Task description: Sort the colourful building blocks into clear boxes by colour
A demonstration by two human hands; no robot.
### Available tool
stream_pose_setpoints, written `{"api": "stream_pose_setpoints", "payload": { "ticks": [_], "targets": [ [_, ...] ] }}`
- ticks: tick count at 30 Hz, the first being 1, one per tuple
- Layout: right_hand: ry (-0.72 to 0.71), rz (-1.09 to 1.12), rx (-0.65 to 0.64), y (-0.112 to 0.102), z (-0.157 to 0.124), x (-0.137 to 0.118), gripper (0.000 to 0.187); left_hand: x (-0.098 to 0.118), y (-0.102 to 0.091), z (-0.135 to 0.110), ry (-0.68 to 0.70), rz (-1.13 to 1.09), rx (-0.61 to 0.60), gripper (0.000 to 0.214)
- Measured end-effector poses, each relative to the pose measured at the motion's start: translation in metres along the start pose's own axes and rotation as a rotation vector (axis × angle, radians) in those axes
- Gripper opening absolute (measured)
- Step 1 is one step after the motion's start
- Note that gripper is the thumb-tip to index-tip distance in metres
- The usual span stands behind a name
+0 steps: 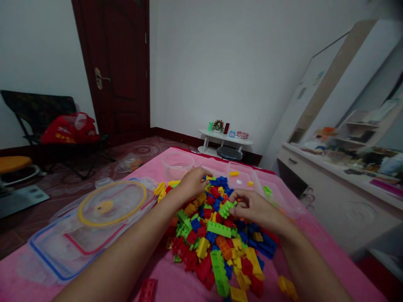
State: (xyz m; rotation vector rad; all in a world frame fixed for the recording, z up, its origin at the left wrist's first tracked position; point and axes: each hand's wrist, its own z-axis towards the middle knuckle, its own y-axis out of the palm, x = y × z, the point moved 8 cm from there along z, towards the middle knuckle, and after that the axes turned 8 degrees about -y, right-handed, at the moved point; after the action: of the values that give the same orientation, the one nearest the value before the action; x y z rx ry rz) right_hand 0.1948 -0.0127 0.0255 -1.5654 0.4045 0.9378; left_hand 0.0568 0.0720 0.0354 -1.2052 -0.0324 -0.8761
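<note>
White walls, a dark red door [121,67], a folding chair [40,113].

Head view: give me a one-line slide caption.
Over a pile of coloured bricks on a pink surface, the right hand pinches a green brick; the left hand rests on the pile.

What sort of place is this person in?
Most likely a room in a home, perhaps a bedroom: a dark wooden door, a white dresser, and toy bricks heaped on a pink cloth, where the right hand pinches a green brick.

No legible text anywhere.
</note>
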Motion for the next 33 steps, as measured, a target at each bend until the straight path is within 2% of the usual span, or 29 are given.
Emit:
{"api": "stream_pose_setpoints", "payload": {
  "ticks": [2, 5, 7, 10, 15, 18, 20, 22, 26, 28, 31, 33],
  "targets": [
    [0.01, 0.109, 0.061, 0.004, 0.005, 0.01, 0.016, -0.018, -0.001, 0.002, -0.075, 0.085, 0.046, 0.04],
    [-0.021, 0.121, 0.149, 0.003, 0.006, 0.015, 0.015, -0.039, 0.011, 0.002, -0.186, 0.203, -0.029, 0.052],
    [-0.052, 0.068, 0.154, 0.004, 0.003, 0.01, 0.014, -0.047, 0.016, 0.0, -0.24, 0.264, -0.077, 0.055],
    [-0.083, -0.091, 0.081, 0.016, -0.002, -0.001, 0.015, -0.048, 0.01, -0.002, -0.267, 0.342, -0.04, 0.052],
    [-0.199, -0.493, 0.044, 0.036, -0.012, -0.027, 0.035, -0.039, -0.008, -0.005, -0.247, 0.342, 0.042, 0.042],
    [-0.167, -0.503, 0.021, 0.04, -0.012, -0.026, 0.022, -0.034, -0.022, -0.006, -0.249, 0.324, 0.118, 0.037],
    [-0.116, -0.378, 0.024, 0.036, -0.009, -0.019, 0.016, -0.029, -0.029, -0.005, -0.244, 0.289, 0.155, 0.036],
    [-0.08, -0.155, 0.09, 0.028, -0.005, -0.013, 0.019, -0.022, -0.033, -0.003, -0.234, 0.161, 0.149, 0.038],
    [-0.048, 0.458, 0.32, 0.012, -0.002, -0.001, 0.025, -0.003, -0.025, 0.001, -0.209, -0.336, 0.014, 0.042],
    [-0.026, 0.787, 0.379, 0.015, -0.002, 0.005, 0.022, 0.01, -0.02, 0.001, -0.197, -0.579, -0.046, 0.043],
    [0.012, 1.209, 0.299, 0.031, 0.001, 0.004, 0.024, 0.028, -0.014, -0.004, -0.164, -0.775, -0.113, 0.041],
    [0.021, 1.373, 0.228, 0.039, 0.003, -0.001, 0.027, 0.039, -0.011, -0.007, -0.11, -0.76, -0.148, 0.037]
  ]
}}
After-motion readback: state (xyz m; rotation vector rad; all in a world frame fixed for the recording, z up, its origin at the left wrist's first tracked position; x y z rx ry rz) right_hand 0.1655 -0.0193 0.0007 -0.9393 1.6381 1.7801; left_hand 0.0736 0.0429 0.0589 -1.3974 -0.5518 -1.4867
